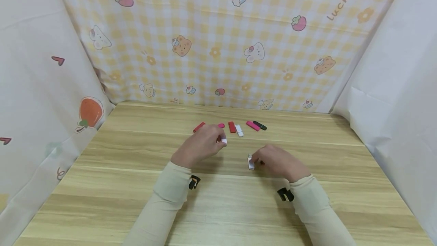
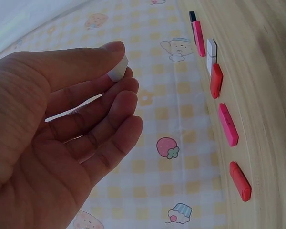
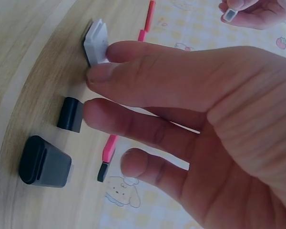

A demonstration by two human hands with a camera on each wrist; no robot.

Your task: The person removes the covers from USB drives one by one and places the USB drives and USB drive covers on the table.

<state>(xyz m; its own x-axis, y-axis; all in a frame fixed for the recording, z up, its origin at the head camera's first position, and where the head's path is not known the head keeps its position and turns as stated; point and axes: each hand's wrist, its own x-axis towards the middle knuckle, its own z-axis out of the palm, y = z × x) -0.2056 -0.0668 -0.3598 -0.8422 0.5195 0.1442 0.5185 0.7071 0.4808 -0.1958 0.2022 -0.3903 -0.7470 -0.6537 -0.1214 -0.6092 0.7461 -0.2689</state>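
My left hand (image 1: 203, 143) pinches a small white cap (image 2: 117, 70) between thumb and index finger, above the table. The cap's hollow end shows in the right wrist view, beside the left hand's fingers. Farther right and closer to me, my right hand (image 1: 277, 159) has its thumb and index finger at the edges of a white USB stick (image 1: 251, 163) on the tabletop. Its other fingers are spread and loosely bent. Below them in the right wrist view lie a small black piece (image 3: 70, 114) and a larger dark block (image 3: 45, 163), both mostly hidden by the hand in the head view.
Toward the back of the wooden table (image 1: 218, 196) lie a red stick (image 2: 240, 181), a pink one (image 2: 228, 124), another red one (image 1: 231, 127), a white one (image 1: 239, 130), and a pink stick (image 1: 253, 125) beside a black one (image 1: 260, 125). A checked curtain (image 1: 218, 71) hangs behind.
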